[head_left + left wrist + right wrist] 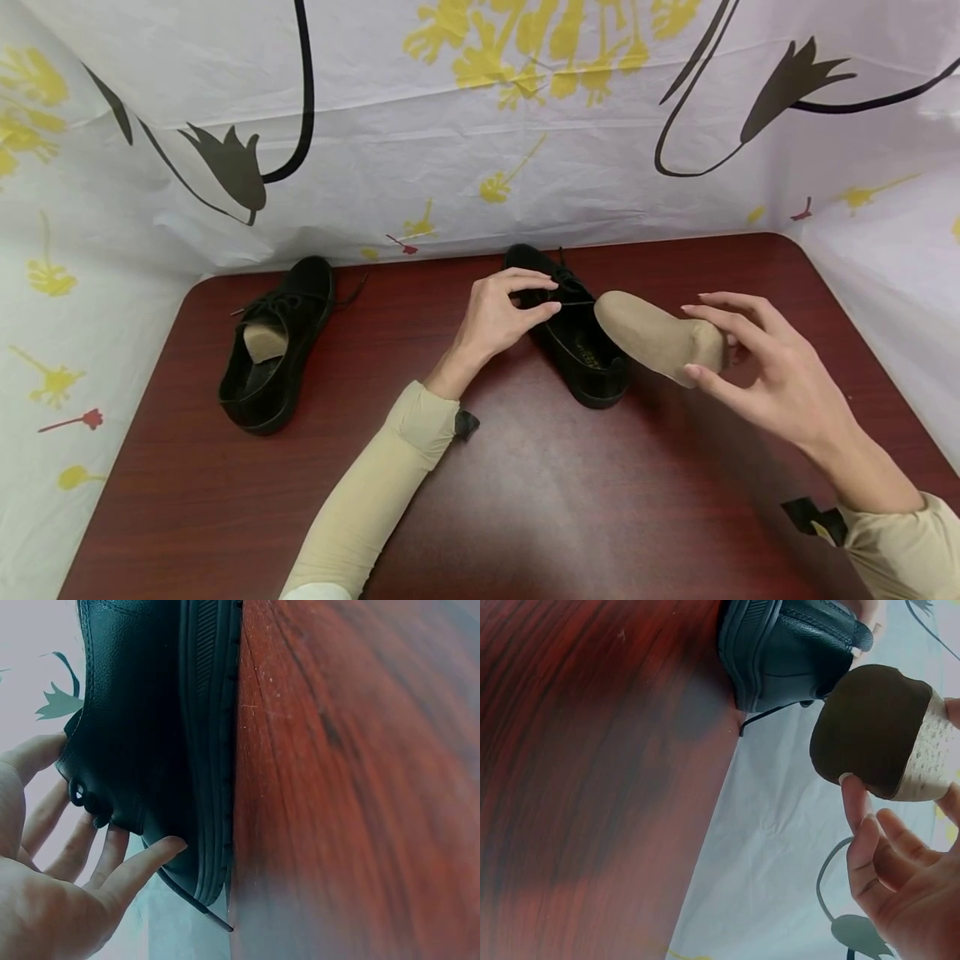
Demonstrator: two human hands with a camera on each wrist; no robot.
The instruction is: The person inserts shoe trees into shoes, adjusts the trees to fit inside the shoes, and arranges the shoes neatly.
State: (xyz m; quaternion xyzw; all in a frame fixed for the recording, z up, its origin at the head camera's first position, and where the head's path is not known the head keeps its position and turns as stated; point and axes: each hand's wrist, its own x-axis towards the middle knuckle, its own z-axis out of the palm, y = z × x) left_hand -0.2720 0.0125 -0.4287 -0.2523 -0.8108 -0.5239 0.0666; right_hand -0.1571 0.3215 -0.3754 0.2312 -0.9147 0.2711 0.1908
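A black lace-up shoe (592, 382) stands on the table, its toe toward the back wall. My left hand (498, 312) pinches the tongue by the laces, thumb at the opening's edge; the left wrist view shows the fingers spread over the lacing of this shoe (142, 712). To the right, my right hand (787, 383) holds a tan moulded shoe insert (652, 333) by its thicker end, thumb on the near side and fingers on the far side. Its rounded end points at the shoe's opening. The right wrist view shows the insert (870, 735) raised above table level.
At the left stands a second black shoe (300, 337) with a similar tan insert (266, 342) inside and loose laces. Around the dark red wooden table (525, 500) hangs a white sheet (390, 167) with printed flowers, close behind both shoes.
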